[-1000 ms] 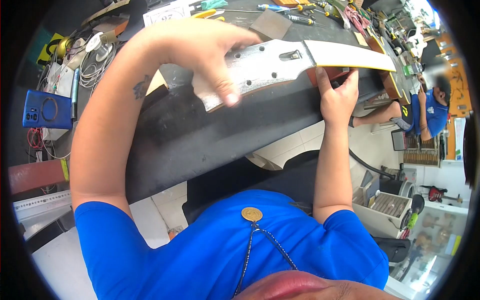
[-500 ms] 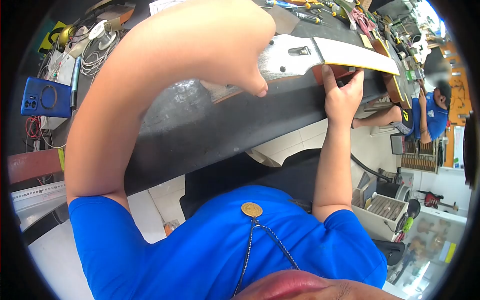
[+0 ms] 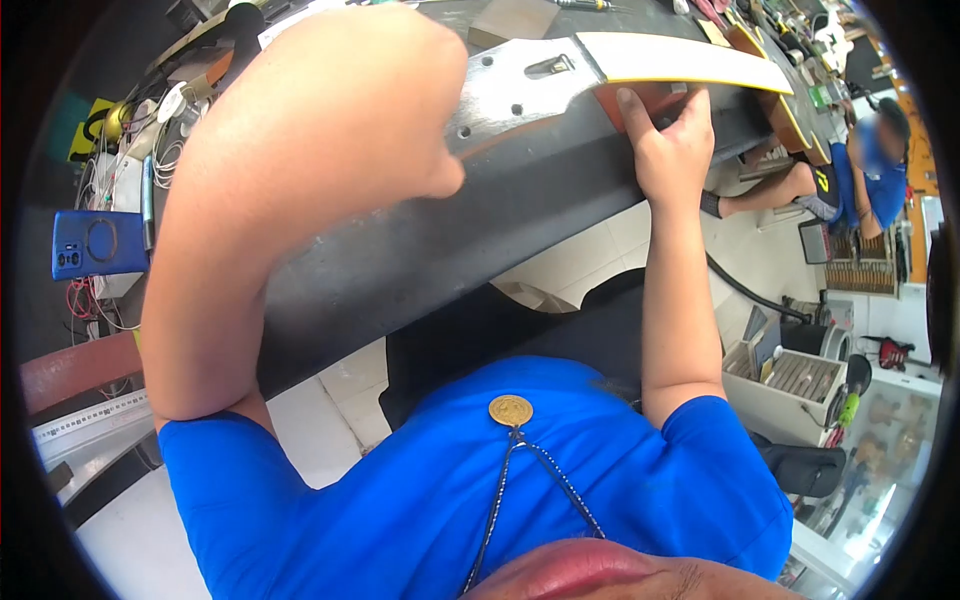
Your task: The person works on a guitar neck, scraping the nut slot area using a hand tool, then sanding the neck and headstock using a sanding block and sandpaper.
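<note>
A guitar neck lies across the bench, its pale, scuffed headstock (image 3: 520,85) to the left and its white-covered fingerboard side (image 3: 690,62) to the right. My left hand (image 3: 425,110) is curled over the left end of the headstock. Its thumb points down, and its fingers are hidden behind the hand, so what they hold cannot be seen. My right hand (image 3: 668,150) grips the neck's near edge, thumb and forefinger apart, in front of a reddish-brown block (image 3: 652,100) beneath the neck.
The dark bench top (image 3: 400,255) has its front edge just ahead of my body. A blue phone (image 3: 98,245), a steel ruler (image 3: 95,425) and cables are at left. A flat grey block (image 3: 512,20) sits behind the headstock. Another person (image 3: 880,175) sits at far right.
My left hand has moved left along the headstock, uncovering more of it. My right hand keeps its place at the neck. The whole view has shifted slightly.
</note>
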### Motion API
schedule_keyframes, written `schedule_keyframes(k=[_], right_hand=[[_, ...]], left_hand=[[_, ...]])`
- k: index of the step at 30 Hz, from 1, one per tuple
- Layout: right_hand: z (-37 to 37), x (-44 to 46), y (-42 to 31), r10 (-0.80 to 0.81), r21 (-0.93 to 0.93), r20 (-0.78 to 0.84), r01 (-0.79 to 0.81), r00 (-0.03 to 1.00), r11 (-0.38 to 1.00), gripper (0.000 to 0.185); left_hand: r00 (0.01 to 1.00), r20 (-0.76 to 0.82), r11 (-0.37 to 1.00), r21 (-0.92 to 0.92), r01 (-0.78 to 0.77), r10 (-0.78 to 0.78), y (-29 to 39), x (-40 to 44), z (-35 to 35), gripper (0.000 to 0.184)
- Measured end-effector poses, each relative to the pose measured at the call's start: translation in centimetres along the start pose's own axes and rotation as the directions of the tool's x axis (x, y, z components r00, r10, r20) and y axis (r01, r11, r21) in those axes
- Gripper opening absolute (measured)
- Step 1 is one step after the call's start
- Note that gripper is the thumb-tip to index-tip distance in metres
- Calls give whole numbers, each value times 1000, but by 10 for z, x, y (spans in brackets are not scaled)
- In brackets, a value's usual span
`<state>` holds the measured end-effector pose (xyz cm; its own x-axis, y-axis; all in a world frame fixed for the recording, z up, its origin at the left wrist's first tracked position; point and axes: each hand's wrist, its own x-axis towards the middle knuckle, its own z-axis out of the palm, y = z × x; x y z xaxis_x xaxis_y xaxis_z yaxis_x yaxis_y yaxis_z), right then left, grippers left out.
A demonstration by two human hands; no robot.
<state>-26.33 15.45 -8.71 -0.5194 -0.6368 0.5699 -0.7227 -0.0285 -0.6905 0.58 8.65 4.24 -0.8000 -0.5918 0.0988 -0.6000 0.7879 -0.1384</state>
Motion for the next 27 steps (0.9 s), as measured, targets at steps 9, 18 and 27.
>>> schedule_keyframes(k=[9, 18, 27], right_hand=[[-1, 0, 6, -3, -3, 12, 3, 1000, 1000, 58], [-2, -1, 9, 19, -28, 22, -19, 1000, 999, 58], [-3, -1, 3, 35, -18, 21, -35, 999, 999, 57]], left_hand=[[983, 177, 996, -71, 61, -48, -8, 6, -2, 51], [928, 356, 993, 66, 94, -111, -23, -9, -25, 57], [944, 330, 1000, 12, 11, -14, -11, 5, -2, 71]])
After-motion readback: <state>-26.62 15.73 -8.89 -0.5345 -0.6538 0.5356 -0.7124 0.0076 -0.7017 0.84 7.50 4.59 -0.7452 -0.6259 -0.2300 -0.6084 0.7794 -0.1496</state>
